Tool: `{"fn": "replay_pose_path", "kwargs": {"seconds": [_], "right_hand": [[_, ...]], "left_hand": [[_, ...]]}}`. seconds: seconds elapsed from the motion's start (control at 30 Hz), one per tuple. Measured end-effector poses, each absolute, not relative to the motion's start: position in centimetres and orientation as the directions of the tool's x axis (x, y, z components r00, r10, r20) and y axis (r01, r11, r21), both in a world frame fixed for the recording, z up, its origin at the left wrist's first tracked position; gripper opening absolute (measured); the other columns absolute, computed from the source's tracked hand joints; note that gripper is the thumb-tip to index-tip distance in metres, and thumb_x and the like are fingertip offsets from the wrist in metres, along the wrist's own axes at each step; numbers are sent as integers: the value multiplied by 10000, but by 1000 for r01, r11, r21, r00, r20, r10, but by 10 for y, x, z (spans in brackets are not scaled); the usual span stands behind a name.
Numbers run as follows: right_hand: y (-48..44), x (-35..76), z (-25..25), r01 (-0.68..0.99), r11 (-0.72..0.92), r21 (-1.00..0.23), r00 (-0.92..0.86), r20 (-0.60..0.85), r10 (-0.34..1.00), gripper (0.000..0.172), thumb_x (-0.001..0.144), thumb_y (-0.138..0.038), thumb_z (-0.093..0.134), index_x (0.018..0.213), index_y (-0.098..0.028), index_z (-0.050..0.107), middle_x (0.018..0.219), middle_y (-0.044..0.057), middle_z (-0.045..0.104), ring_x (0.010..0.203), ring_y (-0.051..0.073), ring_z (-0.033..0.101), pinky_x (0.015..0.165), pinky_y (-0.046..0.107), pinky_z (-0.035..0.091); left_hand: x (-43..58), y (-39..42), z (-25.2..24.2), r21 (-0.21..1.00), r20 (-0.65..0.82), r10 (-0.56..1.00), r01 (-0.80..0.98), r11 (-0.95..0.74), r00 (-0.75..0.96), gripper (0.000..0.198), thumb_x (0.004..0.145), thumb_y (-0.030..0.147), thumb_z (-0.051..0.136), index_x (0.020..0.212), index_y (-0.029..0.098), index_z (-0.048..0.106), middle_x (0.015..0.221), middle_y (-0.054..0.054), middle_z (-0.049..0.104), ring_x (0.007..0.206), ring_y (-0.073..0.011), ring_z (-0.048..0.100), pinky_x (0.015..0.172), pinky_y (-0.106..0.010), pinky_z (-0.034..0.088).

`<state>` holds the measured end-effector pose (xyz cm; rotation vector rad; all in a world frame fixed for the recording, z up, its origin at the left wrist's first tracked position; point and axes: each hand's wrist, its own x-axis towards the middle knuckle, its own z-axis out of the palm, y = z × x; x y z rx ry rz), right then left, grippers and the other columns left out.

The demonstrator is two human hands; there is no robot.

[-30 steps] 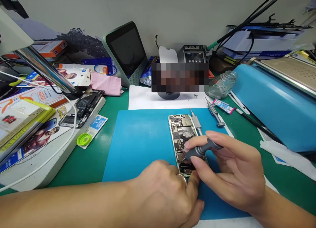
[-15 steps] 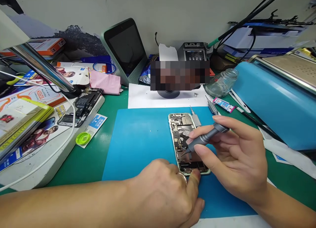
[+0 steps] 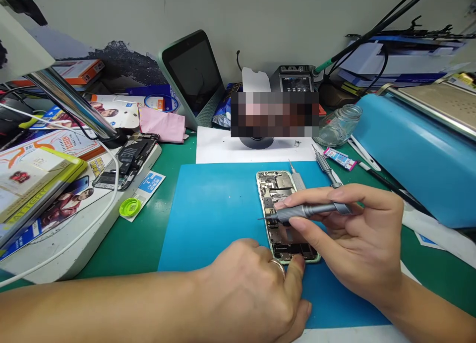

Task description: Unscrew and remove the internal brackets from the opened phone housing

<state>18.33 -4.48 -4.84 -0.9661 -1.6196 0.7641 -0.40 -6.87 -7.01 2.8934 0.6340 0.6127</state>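
An opened smartphone (image 3: 277, 184) lies on the blue mat (image 3: 208, 204), its inner boards and dark parts bare. My left hand (image 3: 256, 283), a ring on one finger, has its fingers curled at the phone's lower end. One fingertip presses on the bottom edge; its other fingers are partly hidden. My right hand (image 3: 360, 234) pinches a grey precision screwdriver (image 3: 297, 213) between thumb and fingers. The screwdriver lies nearly level above the phone, with its thin tip pointing left near the phone's left edge. Its shaft and my fingers cover the phone's middle.
Behind the phone lie a second screwdriver (image 3: 296, 177) and another grey one (image 3: 324, 167). A glass jar (image 3: 340, 125) and a blue machine (image 3: 412, 159) stand right. Left are another opened phone (image 3: 128, 162), a green cap (image 3: 130, 207) and a lamp post (image 3: 74, 102).
My right hand has tilted the screwdriver flatter, and its tip has risen from the phone's lower inside toward the left edge. My left hand stays at the bottom edge. The view has shifted slightly.
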Motion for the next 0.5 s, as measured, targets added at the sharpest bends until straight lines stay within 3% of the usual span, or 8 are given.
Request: {"fn": "replay_pose_path", "kwargs": {"seconds": [0.23, 0.5], "right_hand": [[-44, 183, -52, 215, 470, -856, -128, 452, 882, 385, 895, -37, 734, 1103, -287, 528, 988, 35, 797, 836, 226, 825, 632, 327, 725], [-46, 187, -61, 190, 520, -833, -160, 496, 853, 438, 925, -6, 665, 1152, -311, 447, 1089, 22, 773, 975, 200, 818, 778, 310, 739]], "left_hand": [[1, -70, -77, 114, 523, 407, 412, -904, 749, 320, 983, 294, 590, 1126, 24, 686, 630, -18, 658, 487, -202, 568, 485, -378, 412], [10, -61, -90, 86, 648, 357, 401, -912, 673, 238, 912, 342, 652, 882, 106, 674, 536, 8, 581, 417, -165, 525, 488, -355, 322]]}}
